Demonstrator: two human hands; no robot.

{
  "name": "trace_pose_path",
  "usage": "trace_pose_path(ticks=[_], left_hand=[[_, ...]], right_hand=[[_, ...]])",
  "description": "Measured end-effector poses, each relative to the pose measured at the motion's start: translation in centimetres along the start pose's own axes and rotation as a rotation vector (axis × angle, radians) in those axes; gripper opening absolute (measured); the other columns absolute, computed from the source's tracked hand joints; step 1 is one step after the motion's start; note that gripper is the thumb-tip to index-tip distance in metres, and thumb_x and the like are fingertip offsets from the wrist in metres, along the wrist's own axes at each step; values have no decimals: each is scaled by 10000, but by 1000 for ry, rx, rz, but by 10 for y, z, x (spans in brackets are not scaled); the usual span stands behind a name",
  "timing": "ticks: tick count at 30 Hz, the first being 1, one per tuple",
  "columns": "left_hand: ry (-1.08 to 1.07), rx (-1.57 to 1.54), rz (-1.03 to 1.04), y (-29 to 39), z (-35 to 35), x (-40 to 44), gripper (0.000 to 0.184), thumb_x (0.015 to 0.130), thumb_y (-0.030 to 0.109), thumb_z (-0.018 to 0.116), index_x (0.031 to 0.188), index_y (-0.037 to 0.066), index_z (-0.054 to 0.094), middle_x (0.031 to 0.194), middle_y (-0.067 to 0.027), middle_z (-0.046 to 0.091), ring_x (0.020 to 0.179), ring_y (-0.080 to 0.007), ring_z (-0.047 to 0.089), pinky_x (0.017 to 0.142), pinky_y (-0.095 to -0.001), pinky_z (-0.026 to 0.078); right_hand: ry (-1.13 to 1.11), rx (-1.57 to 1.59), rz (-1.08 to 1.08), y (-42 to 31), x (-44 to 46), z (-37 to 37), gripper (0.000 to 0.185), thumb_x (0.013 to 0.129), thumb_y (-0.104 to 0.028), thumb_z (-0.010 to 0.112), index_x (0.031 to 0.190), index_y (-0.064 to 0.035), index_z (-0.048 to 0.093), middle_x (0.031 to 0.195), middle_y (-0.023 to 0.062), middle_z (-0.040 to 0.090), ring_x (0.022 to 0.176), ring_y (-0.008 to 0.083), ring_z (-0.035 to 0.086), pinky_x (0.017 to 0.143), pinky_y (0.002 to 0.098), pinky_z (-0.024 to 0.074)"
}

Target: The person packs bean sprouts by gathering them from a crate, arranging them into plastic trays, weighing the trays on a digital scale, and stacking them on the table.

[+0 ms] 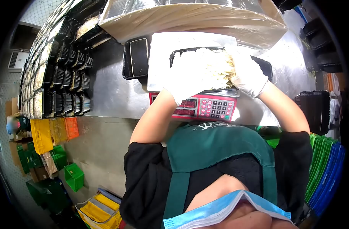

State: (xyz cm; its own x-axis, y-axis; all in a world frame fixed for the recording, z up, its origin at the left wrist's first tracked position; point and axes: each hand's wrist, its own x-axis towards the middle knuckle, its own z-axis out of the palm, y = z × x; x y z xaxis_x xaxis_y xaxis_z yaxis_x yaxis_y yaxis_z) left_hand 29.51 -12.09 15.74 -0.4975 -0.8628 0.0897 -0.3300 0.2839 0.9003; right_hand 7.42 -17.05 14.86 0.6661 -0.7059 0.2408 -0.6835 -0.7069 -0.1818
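Note:
A black plastic tray (173,60) full of pale, thin bean sprouts (220,72) rests on the white plate of a weighing scale (159,49). My left hand (184,80), in a white glove, lies over the left side of the sprouts with its fingers stretched out; glare washes out much of it. At the right end, my right hand (249,74), also gloved, curls its fingers and thumb around the sprouts' yellowish ends. Below the tray, the scale's red keypad panel (216,108) faces me. Part of its display is hidden behind my left wrist.
Stacked black trays of sprouts (63,72) stand at the left. A phone (139,57) lies in a black tray beside the scale. Behind is a plastic-lined box (189,21). Black trays (313,110) sit at the right, and a person (20,124) is far left.

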Motion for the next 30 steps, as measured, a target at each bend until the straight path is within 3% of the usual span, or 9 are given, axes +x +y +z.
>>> trace_pose_path(ticks=[2,7,9,13,18,21,23,25,30], left_hand=[[8,-87,64,-1,0,0,462,992,206,377,1387,-30,332,1393,-193,435,1243,-305,480,1017,-416,444],[-5,19,48,-7,3,1,470,998,232,353,1390,-26,329,1400,-199,424,1245,-311,477,1018,-423,442],[21,-115,27,-7,5,1,472,995,229,357,1389,-30,329,1401,-202,421,1244,-315,477,1021,-426,439],[81,-314,1,-2,3,2,476,991,225,362,1387,-37,329,1402,-207,417,1242,-322,478,1026,-431,434],[90,132,45,2,1,-7,510,939,225,477,1358,-47,373,1354,-203,464,1220,-322,491,1024,-439,423],[186,457,150,-5,-12,-21,529,876,174,611,1322,-51,435,1295,-192,518,1178,-316,520,1009,-441,417],[240,962,75,4,-24,-42,601,805,165,706,1314,-36,457,1270,-179,528,1164,-303,516,1022,-428,378],[487,586,145,8,-34,-64,671,770,213,748,1329,-13,452,1286,-175,518,1193,-297,493,1042,-416,348],[805,-79,-143,-10,-35,-107,572,775,170,753,1265,29,495,1193,-163,545,1105,-283,535,991,-368,397]], right_hand=[[92,17,-6,2,2,-4,632,761,-91,635,1335,49,408,1225,247,556,1147,350,547,990,373,425],[-555,240,127,13,30,-27,677,835,-257,683,1381,-4,374,1268,158,562,1161,236,543,1018,329,404],[-342,499,-11,45,7,-13,529,837,-221,585,1315,-19,480,1235,146,598,1067,268,597,901,340,474],[-543,797,459,76,-18,-52,462,833,-175,634,1264,-37,537,1033,57,666,807,134,585,697,258,484],[-193,1015,554,152,-59,0,513,758,-133,707,1237,-37,553,912,24,654,718,100,514,629,204,432],[-297,226,348,146,-74,9,858,622,-195,817,1372,-38,431,1276,159,560,1124,248,557,976,348,432],[-335,216,442,131,-84,-1,906,609,-183,813,1400,-48,392,1372,165,481,1272,270,457,1070,358,358],[-308,558,362,128,-106,11,846,618,-69,752,1391,-57,410,1361,173,485,1278,278,450,1079,338,350],[-84,-103,212,130,-137,77,425,765,1,526,1152,-149,613,979,129,669,908,327,629,785,404,499]])
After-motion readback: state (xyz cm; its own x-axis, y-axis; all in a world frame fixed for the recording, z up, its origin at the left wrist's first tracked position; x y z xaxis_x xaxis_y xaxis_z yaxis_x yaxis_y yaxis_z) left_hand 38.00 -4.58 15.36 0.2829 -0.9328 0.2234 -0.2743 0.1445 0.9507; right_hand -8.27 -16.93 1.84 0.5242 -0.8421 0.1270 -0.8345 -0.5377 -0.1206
